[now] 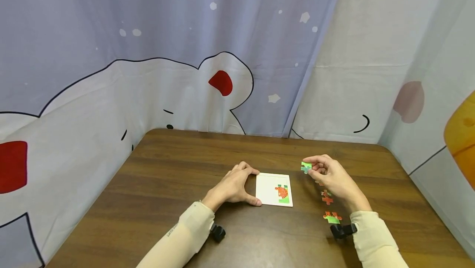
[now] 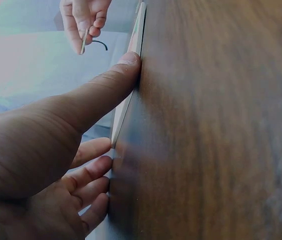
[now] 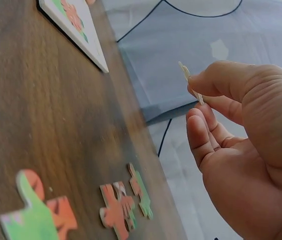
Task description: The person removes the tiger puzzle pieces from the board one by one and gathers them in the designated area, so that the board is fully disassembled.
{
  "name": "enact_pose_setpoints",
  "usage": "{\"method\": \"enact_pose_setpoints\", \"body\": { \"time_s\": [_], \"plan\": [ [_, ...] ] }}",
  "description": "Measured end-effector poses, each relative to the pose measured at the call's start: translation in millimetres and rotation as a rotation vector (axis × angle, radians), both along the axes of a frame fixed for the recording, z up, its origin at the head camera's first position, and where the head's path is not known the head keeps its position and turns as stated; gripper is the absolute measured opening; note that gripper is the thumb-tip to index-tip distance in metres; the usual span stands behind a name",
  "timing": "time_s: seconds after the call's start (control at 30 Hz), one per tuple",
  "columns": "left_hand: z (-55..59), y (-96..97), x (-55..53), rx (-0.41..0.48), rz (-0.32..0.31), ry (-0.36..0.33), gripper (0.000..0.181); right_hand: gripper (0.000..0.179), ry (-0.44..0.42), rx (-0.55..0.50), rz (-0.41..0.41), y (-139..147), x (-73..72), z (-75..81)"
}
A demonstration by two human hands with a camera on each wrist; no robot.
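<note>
A white square puzzle board point(image 1: 265, 187) lies on the table, with joined orange and green puzzle pieces point(image 1: 283, 193) in its lower right part. My left hand point(image 1: 233, 185) holds the board by its left side, thumb at the near corner and index finger at the far one. In the left wrist view the thumb presses on the board's edge. To the right of the board, my right hand point(image 1: 332, 177) pinches a green puzzle piece point(image 1: 306, 166) with a blue patch between thumb and fingers. That piece is raised above the table and seen edge-on in the right wrist view.
Loose puzzle pieces lie in a column below the right hand: an orange and green one point(image 1: 332, 217) nearest me, an orange one point(image 1: 327, 197) beyond it, and another point(image 3: 141, 191) partly hidden in the head view. A printed curtain point(image 1: 185, 95) hangs behind the brown table point(image 1: 167, 169).
</note>
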State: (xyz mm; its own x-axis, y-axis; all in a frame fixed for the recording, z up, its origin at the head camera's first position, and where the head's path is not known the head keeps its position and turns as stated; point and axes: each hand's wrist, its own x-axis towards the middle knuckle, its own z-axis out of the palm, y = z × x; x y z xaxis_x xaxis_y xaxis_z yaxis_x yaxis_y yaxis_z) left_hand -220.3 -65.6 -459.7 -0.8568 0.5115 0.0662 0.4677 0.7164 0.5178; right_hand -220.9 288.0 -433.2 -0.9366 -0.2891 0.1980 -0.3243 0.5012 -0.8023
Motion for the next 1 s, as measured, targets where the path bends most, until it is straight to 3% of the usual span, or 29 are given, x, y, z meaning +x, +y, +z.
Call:
{"method": "enact_pose_setpoints", "body": {
  "time_s": [0.37, 0.67, 1.0],
  "plan": [
    [0.0, -0.2, -0.2, -0.004, -0.001, 0.004, 0.097, 0.031, 0.029, 0.047, 0.012, 10, -1.0, -5.9],
    [-2.0, -0.4, 1.0, 0.003, -0.007, 0.001, 0.097, 0.033, 0.006, 0.054, 0.033, 8, -0.8, -21.2],
    [-1.4, -0.3, 0.1, -0.001, 0.000, 0.007, 0.098, 0.033, -0.026, 0.091, 0.022, 4, -2.2, -25.6]
  ]
}}
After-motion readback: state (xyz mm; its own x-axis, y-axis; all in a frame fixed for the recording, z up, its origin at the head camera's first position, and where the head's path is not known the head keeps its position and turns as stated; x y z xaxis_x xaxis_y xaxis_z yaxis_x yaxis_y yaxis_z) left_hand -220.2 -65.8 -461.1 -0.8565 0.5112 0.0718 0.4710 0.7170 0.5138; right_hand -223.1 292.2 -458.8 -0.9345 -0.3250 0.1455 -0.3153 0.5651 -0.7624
